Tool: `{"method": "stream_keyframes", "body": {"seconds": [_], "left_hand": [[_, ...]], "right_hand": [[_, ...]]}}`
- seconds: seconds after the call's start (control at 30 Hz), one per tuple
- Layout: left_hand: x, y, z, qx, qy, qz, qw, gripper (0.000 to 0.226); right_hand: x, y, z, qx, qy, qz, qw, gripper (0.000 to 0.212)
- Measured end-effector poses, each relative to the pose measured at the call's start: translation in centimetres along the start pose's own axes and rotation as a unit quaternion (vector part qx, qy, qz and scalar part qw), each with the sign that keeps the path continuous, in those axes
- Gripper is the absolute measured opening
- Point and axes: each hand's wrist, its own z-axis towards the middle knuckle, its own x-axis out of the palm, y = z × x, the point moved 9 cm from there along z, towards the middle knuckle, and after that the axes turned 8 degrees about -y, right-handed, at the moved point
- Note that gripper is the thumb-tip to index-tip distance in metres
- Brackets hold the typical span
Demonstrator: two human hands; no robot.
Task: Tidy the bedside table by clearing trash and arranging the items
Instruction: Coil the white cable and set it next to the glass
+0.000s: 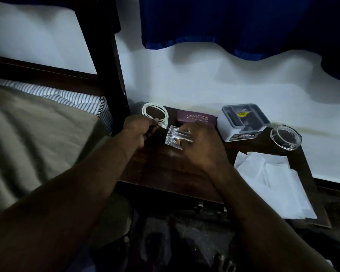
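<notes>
On the dark wooden bedside table, my left hand pinches the end of a coiled white cable that lies at the table's back left corner. My right hand holds a small clear plastic packet just above the tabletop, right beside the cable's plug. A maroon spectacle case lies behind my right hand against the wall.
A white and grey box stands at the back, with a glass ashtray to its right. White papers cover the table's right side. The bed and its dark post are on the left.
</notes>
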Motion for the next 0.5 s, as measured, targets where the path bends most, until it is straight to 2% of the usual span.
{"method": "stream_keyframes", "body": {"seconds": [0.2, 0.33, 0.4, 0.5], "left_hand": [[1.9, 0.3, 3.2, -0.005, -0.017, -0.010, 1.000, 0.011], [1.8, 0.6, 4.8, 0.035, -0.061, 0.040, 0.997, 0.015], [1.2, 0.4, 5.3, 0.070, -0.090, 0.094, 0.989, 0.026], [0.4, -0.9, 5.3, 0.148, -0.116, 0.227, 0.956, 0.054]], "right_hand": [[-0.1, -0.6, 0.1, -0.013, -0.013, 0.001, 1.000, 0.031], [-0.3, -0.8, 0.3, -0.017, -0.007, 0.008, 1.000, 0.030], [-0.5, -0.9, 0.5, -0.013, -0.006, 0.015, 1.000, 0.029], [-0.6, -0.9, 0.4, -0.008, -0.009, 0.025, 1.000, 0.027]]}}
